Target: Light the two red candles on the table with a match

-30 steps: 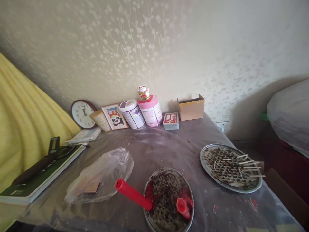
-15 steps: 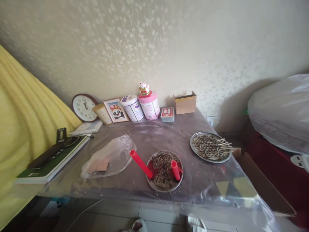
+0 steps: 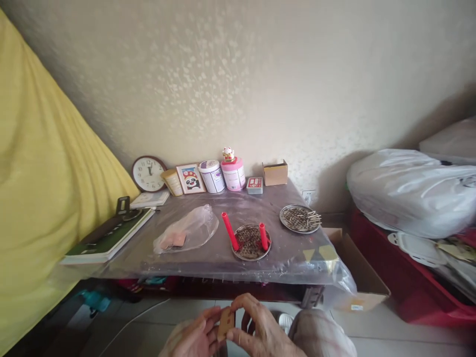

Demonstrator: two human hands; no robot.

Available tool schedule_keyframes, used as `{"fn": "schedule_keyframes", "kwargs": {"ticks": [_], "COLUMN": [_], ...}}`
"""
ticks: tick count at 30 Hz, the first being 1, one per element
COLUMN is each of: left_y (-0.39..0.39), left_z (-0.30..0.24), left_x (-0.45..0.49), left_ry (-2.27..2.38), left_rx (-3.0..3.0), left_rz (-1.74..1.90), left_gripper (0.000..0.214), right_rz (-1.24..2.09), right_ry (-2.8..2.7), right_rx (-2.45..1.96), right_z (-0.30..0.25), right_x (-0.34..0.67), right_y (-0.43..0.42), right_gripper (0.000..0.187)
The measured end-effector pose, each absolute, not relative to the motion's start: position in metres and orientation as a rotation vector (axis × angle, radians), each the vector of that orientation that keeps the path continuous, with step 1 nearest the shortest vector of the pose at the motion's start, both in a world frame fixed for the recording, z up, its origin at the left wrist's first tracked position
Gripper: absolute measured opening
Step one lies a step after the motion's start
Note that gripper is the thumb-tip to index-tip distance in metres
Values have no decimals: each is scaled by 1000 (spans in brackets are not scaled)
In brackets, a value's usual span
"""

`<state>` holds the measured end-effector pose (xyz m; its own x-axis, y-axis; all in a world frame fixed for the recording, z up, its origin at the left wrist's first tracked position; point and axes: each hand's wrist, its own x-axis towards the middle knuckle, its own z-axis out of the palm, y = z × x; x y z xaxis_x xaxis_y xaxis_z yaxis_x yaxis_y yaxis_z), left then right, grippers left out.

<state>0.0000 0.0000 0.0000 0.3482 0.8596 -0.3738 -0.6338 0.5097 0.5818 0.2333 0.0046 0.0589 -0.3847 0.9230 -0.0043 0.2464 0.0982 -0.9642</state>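
Both my hands are at the bottom middle, close together in front of the table. My left hand (image 3: 195, 337) and my right hand (image 3: 255, 329) pinch a small brown box (image 3: 225, 323), likely a matchbox, between their fingers. On the table beyond, a round metal plate (image 3: 246, 254) holds one upright red candle (image 3: 263, 236) and a second, longer red candle (image 3: 230, 231) that leans to the left.
A second metal plate (image 3: 288, 223) with several thin sticks sits to the right. A clear plastic bag (image 3: 188, 229), books (image 3: 107, 238), a clock (image 3: 148, 173), tins and a small carton (image 3: 275, 173) line the plastic-covered table (image 3: 297, 258). An open cardboard box (image 3: 357, 277) and covered bundles stand at the right.
The view has pulled back from the table, so the whole tabletop and the floor now show. My two hands have come into view at the bottom, holding the small box.
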Motion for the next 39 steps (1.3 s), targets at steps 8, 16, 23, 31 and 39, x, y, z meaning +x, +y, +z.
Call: {"fn": "schedule_keyframes", "kwargs": {"ticks": [8,16,23,31,39], "left_y": [-6,1,-10,-46,-49], "left_z": [14,32,57,87,81], "left_x": [5,13,24,60,63], "left_ry": [803,1008,943,789,686], "left_rx": [404,266,223,31,-69], "left_rz": [1031,1062,1167,1138,1126], "left_gripper": [32,27,16,23,27], "right_rz": [1331,1334,1115,898,996], "right_ry": [-1603,-1416,-1471,-1676,-1742], "right_rx": [-1078,-1077,-997,-1012,-1019], "right_z": [33,40,65,63,68], "right_x": [224,221,215,218,219], "right_y": [14,17,-13,-44,-52], "right_gripper": [42,61,42,34,44]}}
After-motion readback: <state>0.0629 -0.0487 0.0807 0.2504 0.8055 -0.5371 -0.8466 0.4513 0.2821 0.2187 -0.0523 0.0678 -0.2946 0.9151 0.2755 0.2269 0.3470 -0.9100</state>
